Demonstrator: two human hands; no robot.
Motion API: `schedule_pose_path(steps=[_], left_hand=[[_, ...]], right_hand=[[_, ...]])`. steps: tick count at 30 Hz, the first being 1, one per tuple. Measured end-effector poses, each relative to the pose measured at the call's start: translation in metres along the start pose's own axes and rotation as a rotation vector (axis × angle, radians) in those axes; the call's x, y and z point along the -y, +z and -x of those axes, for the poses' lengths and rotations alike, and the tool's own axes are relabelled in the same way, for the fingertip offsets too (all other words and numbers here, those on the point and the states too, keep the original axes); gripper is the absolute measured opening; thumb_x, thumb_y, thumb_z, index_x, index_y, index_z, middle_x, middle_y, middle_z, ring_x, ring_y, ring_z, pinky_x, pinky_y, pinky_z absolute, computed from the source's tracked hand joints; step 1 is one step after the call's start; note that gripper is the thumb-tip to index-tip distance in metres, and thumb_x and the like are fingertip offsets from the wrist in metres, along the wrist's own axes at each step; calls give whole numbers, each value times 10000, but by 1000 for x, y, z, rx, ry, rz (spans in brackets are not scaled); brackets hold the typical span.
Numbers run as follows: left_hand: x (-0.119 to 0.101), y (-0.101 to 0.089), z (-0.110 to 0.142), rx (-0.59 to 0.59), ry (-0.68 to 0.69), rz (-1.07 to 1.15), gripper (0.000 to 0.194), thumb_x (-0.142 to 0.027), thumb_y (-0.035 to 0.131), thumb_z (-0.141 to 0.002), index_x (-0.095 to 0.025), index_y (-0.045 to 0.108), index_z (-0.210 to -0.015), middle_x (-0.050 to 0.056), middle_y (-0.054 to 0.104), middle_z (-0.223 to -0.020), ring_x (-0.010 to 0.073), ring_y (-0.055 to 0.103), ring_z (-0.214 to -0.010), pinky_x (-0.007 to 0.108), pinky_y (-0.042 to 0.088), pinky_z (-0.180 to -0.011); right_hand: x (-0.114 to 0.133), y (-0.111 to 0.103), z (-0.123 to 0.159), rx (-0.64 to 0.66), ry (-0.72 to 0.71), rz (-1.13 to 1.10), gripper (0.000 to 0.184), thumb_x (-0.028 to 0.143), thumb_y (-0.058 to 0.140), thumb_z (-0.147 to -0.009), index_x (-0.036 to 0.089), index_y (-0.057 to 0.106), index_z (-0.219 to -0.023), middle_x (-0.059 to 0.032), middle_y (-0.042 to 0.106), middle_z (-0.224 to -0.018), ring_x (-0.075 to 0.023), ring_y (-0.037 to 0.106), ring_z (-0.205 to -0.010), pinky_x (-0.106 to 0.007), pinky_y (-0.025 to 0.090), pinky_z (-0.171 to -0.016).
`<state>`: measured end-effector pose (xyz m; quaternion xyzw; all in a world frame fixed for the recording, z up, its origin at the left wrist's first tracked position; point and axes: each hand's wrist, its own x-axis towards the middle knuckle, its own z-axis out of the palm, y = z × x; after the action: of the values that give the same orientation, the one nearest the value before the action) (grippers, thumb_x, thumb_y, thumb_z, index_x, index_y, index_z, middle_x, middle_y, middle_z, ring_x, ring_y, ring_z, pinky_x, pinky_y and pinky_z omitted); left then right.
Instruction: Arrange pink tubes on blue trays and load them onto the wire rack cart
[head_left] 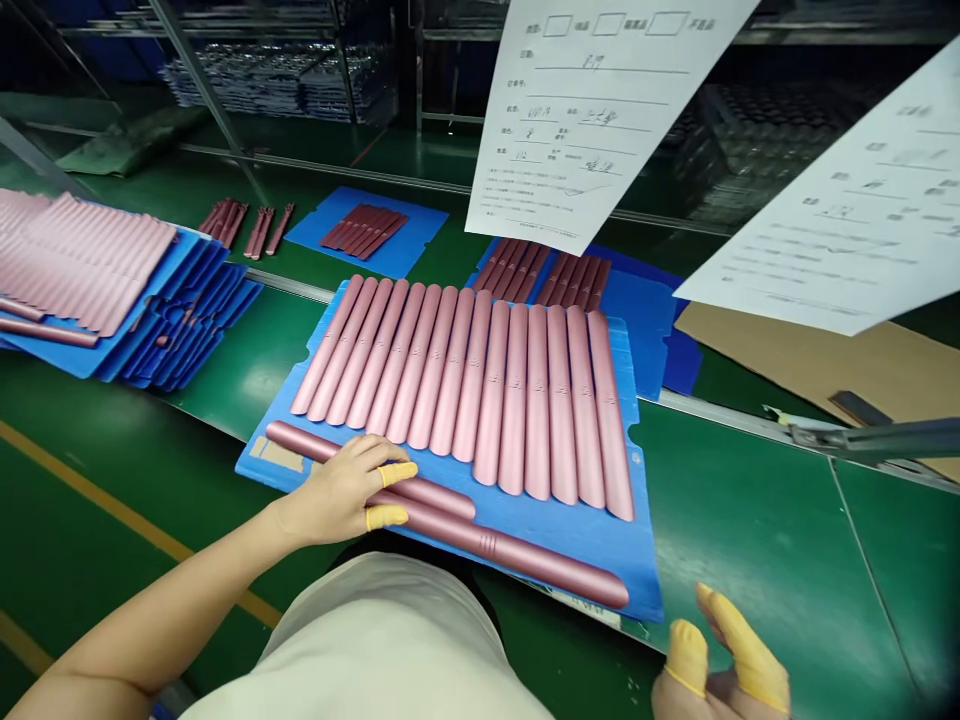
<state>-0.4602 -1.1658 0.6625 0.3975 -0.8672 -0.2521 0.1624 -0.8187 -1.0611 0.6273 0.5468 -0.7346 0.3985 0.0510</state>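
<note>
My left hand is at the front of a blue board, with yellow covers on its thumb and index finger. Between those two fingers is the left end of a glossy pink tube-shaped piece lying along the board's near edge. Its other fingers rest over a second pink piece just behind. A row of several pink pieces lies side by side across the board. At the lower right, my right hand is off the board, thumb and index apart, yellow-covered, nothing between them.
Stacked blue boards carry more pink pieces at the left. Darker pieces lie on blue sheets behind. Two paper forms hang in front of shelving. A metal arm and brown cardboard are at the right.
</note>
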Motion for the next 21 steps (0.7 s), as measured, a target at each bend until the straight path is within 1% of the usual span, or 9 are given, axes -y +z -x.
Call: schedule_pose_path(steps=[3, 4, 5, 8, 10, 13, 17, 19, 21], left_hand=[[1, 2, 6, 12, 7, -28, 471, -479, 576, -811, -230, 528, -1208, 90, 594, -1117, 232, 510, -1023, 392, 440, -885], [0, 4, 8, 1, 0, -41, 480, -486, 582, -804, -226, 529, -1205, 90, 599, -1114, 234, 514, -1022, 390, 443, -877], [0, 6, 9, -19, -7, -55, 482, -483, 584, -804, -218, 529, -1203, 91, 602, -1110, 235, 517, -1020, 388, 445, -870], [-3, 14, 12, -105, -13, -84, 458, -446, 581, -819, -198, 524, -1200, 102, 606, -1118, 237, 522, -1026, 386, 446, -868], [-4, 17, 13, -139, -16, -94, 441, -430, 567, -833, -201, 520, -1207, 107, 603, -1134, 240, 520, -1038, 395, 444, -877], [-5, 20, 14, -148, -24, -91, 448, -435, 542, -847, -198, 506, -1226, 117, 597, -1145, 245, 515, -1041, 414, 444, -884], [-6, 22, 14, -154, -17, -70, 480, -465, 532, -842, -164, 510, -1214, 131, 593, -1142, 250, 510, -1039, 418, 438, -890], [-5, 19, 14, -139, -13, -38, 499, -502, 518, -836, -164, 518, -1204, 129, 594, -1138, 253, 508, -1038, 416, 439, -889], [2, 9, 14, -120, -13, 20, 493, -515, 490, -846, -179, 519, -1207, 120, 592, -1141, 244, 510, -1040, 404, 443, -893]], right_hand=[[7, 8, 1, 49, -285, -13, 479, 174, 668, -747, 212, 554, -1211, -99, 626, -1005, -250, 566, -849, -386, 446, -715], [10, 12, 1, 80, -359, -32, 502, 155, 679, -732, 218, 549, -1213, -94, 630, -994, -262, 568, -885, -417, 446, -764], [14, 16, 1, 106, -400, -42, 506, 139, 678, -730, 227, 545, -1210, -87, 634, -988, -261, 569, -896, -434, 441, -788], [22, 25, -2, 149, -399, -51, 439, 109, 639, -755, 234, 563, -1168, -72, 640, -972, -243, 569, -891, -431, 438, -793], [23, 26, -4, 171, -393, -59, 410, 110, 627, -763, 229, 571, -1151, -73, 639, -972, -237, 567, -887, -429, 438, -797], [22, 26, -7, 189, -393, -60, 408, 119, 630, -761, 230, 578, -1150, -79, 639, -973, -242, 565, -887, -435, 440, -805], [23, 28, -8, 179, -380, -60, 439, 116, 633, -755, 232, 573, -1174, -95, 640, -984, -254, 568, -871, -460, 438, -809], [25, 30, -8, 171, -373, -56, 441, 123, 640, -750, 230, 580, -1174, -100, 644, -971, -258, 572, -851, -468, 440, -806], [27, 32, -9, 159, -366, -45, 420, 136, 640, -753, 232, 597, -1160, -101, 648, -956, -265, 578, -834, -471, 442, -797]])
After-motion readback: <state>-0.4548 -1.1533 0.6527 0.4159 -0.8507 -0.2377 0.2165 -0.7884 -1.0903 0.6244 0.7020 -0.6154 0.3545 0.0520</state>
